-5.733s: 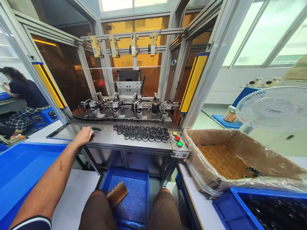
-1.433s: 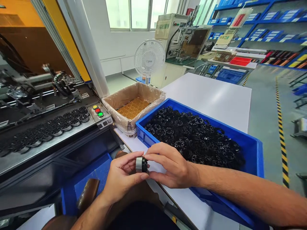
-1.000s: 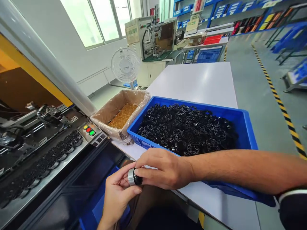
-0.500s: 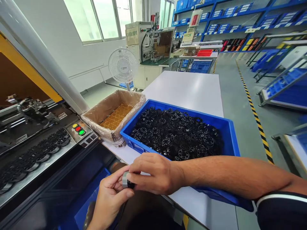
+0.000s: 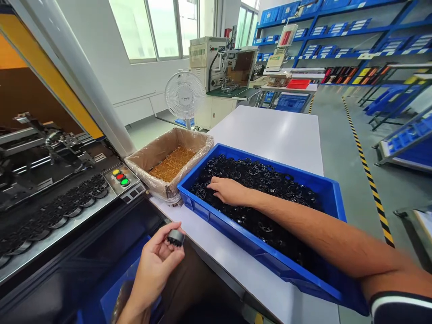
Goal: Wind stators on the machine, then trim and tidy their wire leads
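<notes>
Worktop [image 5: 270, 135] carries a blue bin [image 5: 202, 210]; left of the bin sits a film-lined box [image 5: 151, 183]. Right hand [image 5: 229, 191] dips among the bin's black spoked discs [image 5: 249, 173], grip impossible to tell; left hand [image 5: 158, 256], near the bin's front, grasps a black-toothed metal ring [image 5: 176, 236].

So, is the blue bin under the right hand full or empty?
Partly full: many black parts lie in the blue bin, but its inner wall shows above them.

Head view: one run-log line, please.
Left hand: holding silver-and-black cylindrical part | Right hand: in blue rectangular plastic bin, at black round parts
</notes>
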{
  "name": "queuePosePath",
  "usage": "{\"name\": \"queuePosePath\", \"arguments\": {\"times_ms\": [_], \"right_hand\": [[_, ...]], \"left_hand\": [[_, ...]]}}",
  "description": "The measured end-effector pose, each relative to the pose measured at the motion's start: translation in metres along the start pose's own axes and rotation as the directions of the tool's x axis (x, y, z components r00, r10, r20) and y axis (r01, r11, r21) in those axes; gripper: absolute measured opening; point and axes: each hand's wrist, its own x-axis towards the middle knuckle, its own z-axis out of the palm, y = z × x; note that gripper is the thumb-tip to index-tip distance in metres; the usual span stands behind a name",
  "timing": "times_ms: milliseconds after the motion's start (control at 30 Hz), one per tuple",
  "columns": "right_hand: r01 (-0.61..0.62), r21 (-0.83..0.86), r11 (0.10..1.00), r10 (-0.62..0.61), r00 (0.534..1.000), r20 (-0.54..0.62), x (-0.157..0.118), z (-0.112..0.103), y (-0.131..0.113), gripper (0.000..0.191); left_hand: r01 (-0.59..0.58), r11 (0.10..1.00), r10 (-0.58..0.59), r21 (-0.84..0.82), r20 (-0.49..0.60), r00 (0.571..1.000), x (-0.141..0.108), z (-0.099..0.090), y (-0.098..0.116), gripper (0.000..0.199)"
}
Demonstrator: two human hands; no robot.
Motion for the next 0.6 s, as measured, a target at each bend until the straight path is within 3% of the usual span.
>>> {"name": "queuePosePath", "arguments": {"times_ms": [100,200,300,433,533,600], "right_hand": [[0.008,-0.041,0.999,-0.007,1.0,0.028,-0.002,-0.007,-0.001,0.025],[0.066,-0.066,0.996,-0.064,0.997,0.031,-0.003,-0.015,0.001,0.019],[0.119,-0.008,0.993,-0.119,0.992,0.046,0.0,-0.019,0.009,0.01],[0.084,0.062,0.995,-0.086,0.995,0.043,0.001,-0.029,0.009,0.013],[0.117,0.082,0.99,-0.099,0.976,-0.194,-0.01,-0.044,-0.017,0.013],[0.202,0.129,0.971,-0.135,0.905,-0.404,-0.023,-0.051,-0.047,0.01]], "left_hand": [[-0.124,0.967,0.14,0.224,-0.058,0.988,-0.007,0.006,0.005,0.031],[-0.211,0.905,0.235,0.37,-0.021,0.972,-0.01,0.007,0.012,0.036],[-0.265,0.888,0.28,0.375,0.015,0.96,-0.01,0.001,0.016,0.046],[-0.224,0.941,0.222,0.254,0.036,0.974,-0.012,-0.008,0.02,0.042],[-0.162,0.98,0.159,0.116,0.034,0.987,-0.015,-0.007,0.022,0.042],[-0.121,0.992,0.12,0.02,0.02,0.993,-0.015,-0.003,0.023,0.041]]}}
